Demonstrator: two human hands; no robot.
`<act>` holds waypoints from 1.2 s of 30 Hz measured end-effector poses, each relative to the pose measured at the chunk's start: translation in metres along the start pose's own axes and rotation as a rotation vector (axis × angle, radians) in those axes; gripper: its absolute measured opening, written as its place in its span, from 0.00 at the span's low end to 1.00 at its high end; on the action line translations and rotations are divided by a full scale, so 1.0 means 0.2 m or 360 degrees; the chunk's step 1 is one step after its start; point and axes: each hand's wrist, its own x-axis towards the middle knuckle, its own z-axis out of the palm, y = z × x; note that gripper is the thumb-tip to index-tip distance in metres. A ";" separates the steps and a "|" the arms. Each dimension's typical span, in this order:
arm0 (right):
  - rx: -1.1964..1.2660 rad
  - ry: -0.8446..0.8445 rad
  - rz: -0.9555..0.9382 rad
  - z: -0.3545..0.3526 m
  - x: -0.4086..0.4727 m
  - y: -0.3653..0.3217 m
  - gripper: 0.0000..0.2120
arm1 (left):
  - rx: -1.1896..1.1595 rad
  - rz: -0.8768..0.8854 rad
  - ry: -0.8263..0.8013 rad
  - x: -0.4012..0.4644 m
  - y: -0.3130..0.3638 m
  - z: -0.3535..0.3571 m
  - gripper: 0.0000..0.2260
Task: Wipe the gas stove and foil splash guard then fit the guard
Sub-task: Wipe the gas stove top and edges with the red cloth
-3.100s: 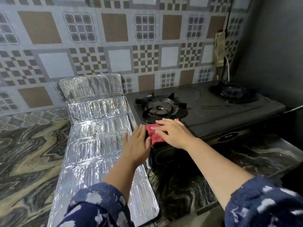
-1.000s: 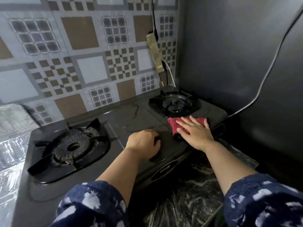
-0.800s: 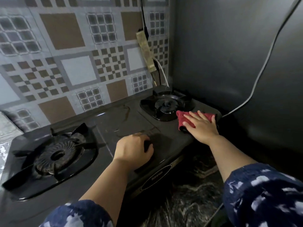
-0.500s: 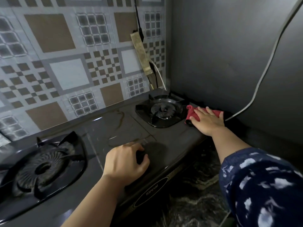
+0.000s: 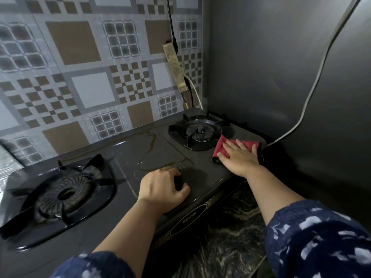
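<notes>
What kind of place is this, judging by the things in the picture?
Most likely a home kitchen: a black two-burner gas stove stands on a marbled counter against a patterned tiled wall, and the right hand presses a red cloth on it.

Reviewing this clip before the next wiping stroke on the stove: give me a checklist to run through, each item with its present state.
1. Red cloth flat under the right hand, on the stove top: ok.
2. Left hand braced on the stove front, clear of the cloth: ok.
3. Right burner shows no flame: ok.
4. Left burner shows no flame: ok.
5. Smears on the centre panel wiped off: not ok, streaks show.
6. White cable clear of the cloth's path: cannot tell; it comes down close behind the stove's right end.
</notes>
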 end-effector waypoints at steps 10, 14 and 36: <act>-0.0006 -0.0059 -0.0312 0.11 -0.22 -0.53 0.30 | -0.0048 -0.0032 -0.0244 -0.04 -0.11 -0.14 0.18; -0.0019 -0.0128 -0.0364 0.13 -0.24 -0.70 0.30 | 0.0244 -0.0157 -0.0257 -0.06 -0.35 -0.19 0.23; -0.0138 -0.0143 -0.0564 0.18 0.10 -1.13 0.28 | 0.0462 -0.0122 -0.0296 -0.06 -0.61 -0.23 0.20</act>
